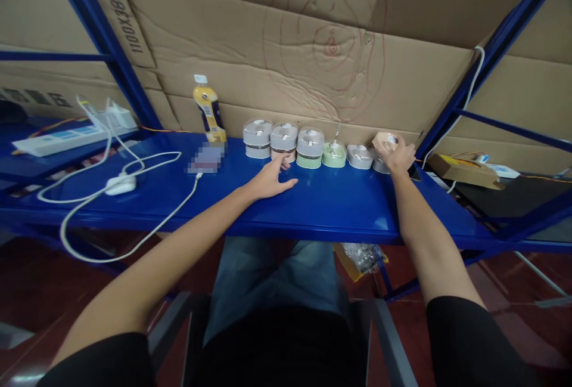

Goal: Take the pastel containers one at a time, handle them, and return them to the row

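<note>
A row of small rounded boxes with clear lids stands along the back of the blue table. Toward the left are three two-high stacks: a grey box [258, 130] on grey, a grey box [284, 134] on a pink one, and a grey box [310, 141] on a green box [309, 162]. A single green box [334, 155] and a single grey box [360, 157] follow. My right hand [401, 157] grips a pale pink box [383, 140] at the right end, over a grey box [381, 164]. Thumb apart, my left hand [271, 179] reaches to the second stack's lower box; contact is unclear.
A yellow drink bottle [210, 110] and a blurred phone-like device [207, 158] on a white cable stand left. A power strip [75, 138] lies farther left. Blue frame posts and cardboard [214, 47] bound the table [330, 208]. An open carton [467, 171] is at right.
</note>
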A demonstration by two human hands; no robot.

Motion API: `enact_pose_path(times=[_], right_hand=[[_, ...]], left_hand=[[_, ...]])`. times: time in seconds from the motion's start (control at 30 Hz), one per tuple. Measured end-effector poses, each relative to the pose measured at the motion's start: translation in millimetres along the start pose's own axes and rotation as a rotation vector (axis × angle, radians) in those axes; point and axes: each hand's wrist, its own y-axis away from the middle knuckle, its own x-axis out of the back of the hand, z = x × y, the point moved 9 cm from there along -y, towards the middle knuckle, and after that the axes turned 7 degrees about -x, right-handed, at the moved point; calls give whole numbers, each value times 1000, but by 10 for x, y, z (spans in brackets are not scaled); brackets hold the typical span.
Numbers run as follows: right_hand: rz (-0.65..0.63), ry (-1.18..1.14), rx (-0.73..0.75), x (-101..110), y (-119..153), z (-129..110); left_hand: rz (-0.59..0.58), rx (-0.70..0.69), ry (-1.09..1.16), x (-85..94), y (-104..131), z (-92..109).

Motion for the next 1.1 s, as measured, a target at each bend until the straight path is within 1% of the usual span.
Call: enact_pose_path(times=[0.13, 0.2, 0.27, 0.3, 0.33, 0.37, 0.4, 0.47, 0.5, 0.53, 0.57, 0.63, 0.7, 0.77, 0.83, 0.93, 0.97, 1.0, 1.03, 1.07, 1.1], right_hand=[[-31, 47, -52, -38, 49, -33], [-24, 58, -76, 5, 71, -71], [31, 60, -46, 103, 111, -165], [63, 50, 16, 152, 148, -261], [79, 31, 116, 177, 207, -394], [67, 3, 247, 167, 295, -560], [22, -29, 392, 119, 415, -741], [-147, -88, 664, -68, 735, -1087], [-242, -103, 751, -178, 900, -1220], [-335, -101, 800, -290, 1047, -1320], [-420, -85, 815, -395, 1174, -1390], [-540, -20, 791, -534, 1365, -1452], [-573, 82, 783, -535, 1498, -1456], [-545, 188, 800, -418, 1581, -1442], [-481, 241, 783, -229, 1597, -1427], [-357, 222, 625, 65, 1509, -1382], [-361, 221, 558, 105, 1485, -1350], [-404, 232, 499, 98, 1479, -1311], [-475, 247, 455, 57, 1493, -1274], [-557, 260, 432, 2, 1527, -1246], [-632, 257, 440, -50, 1577, -1243]], left_hand=[[-6, 0, -5, -6, 1, -25], [-11, 2, -7, -7, 0, -26], [-13, 3, -9, -5, -1, -22], [-12, 1, -9, -3, -2, -17], [-11, -2, -10, -1, -2, -12], [-10, -6, -10, 1, -1, -7], [-8, -10, -10, 4, 0, -2], [-7, -13, -13, 8, 3, 2], [-9, -13, -15, 10, 4, 3], [-12, -11, -18, 12, 6, 3], [-14, -7, -20, 14, 7, 4], [-19, -1, -22, 18, 8, 10], [-23, 4, -22, 18, 7, 20], [-24, 6, -24, 17, 6, 31], [-19, 8, -27, 19, 4, 36], [-14, 10, -22, 22, 3, 36], [-13, 9, -21, 22, 2, 36], [-13, 6, -21, 23, 2, 38], [-13, 2, -20, 24, 1, 43], [-12, -4, -17, 25, 1, 51], [-13, -11, -11, 22, 0, 63]])
